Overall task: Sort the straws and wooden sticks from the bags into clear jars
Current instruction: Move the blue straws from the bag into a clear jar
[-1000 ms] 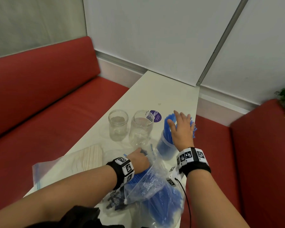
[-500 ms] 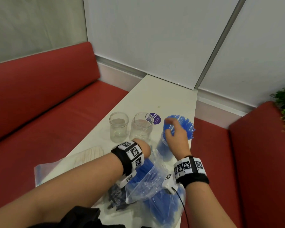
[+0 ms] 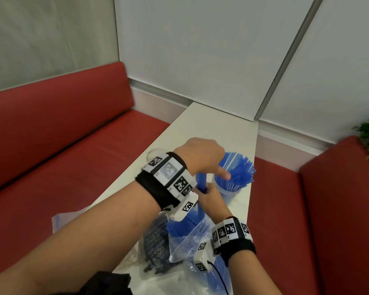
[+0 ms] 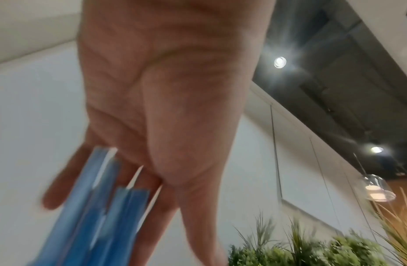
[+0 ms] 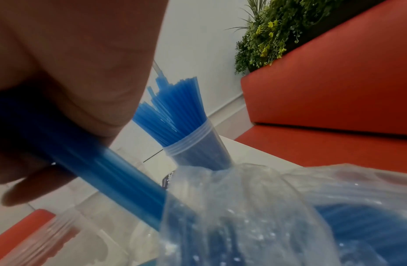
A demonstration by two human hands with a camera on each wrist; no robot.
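Note:
My right hand [image 3: 209,193] grips a bundle of blue straws [image 3: 201,182] that stands up out of a clear plastic bag [image 3: 188,241]; the grip shows in the right wrist view, right hand [image 5: 72,81] around the bundle [image 5: 111,171]. My left hand [image 3: 200,158] hovers above it with straight fingers, and in the left wrist view the straw tops [image 4: 102,207] touch the left hand [image 4: 166,108]. Just to the right stands a clear jar [image 3: 230,193] packed with blue straws [image 3: 239,169]. The wooden sticks are hidden behind my left arm.
The narrow white table [image 3: 222,128] runs between two red benches [image 3: 73,145]. An empty clear jar's rim [image 3: 152,153] peeks out behind my left wrist. A bag of black straws [image 3: 156,250] lies beside the blue-straw bag. Another bag's edge [image 3: 58,218] shows at the left.
My left hand rose from the bag mouth to above the straw bundle. My right hand left the straws in the jar and took hold of the bundle coming out of the bag.

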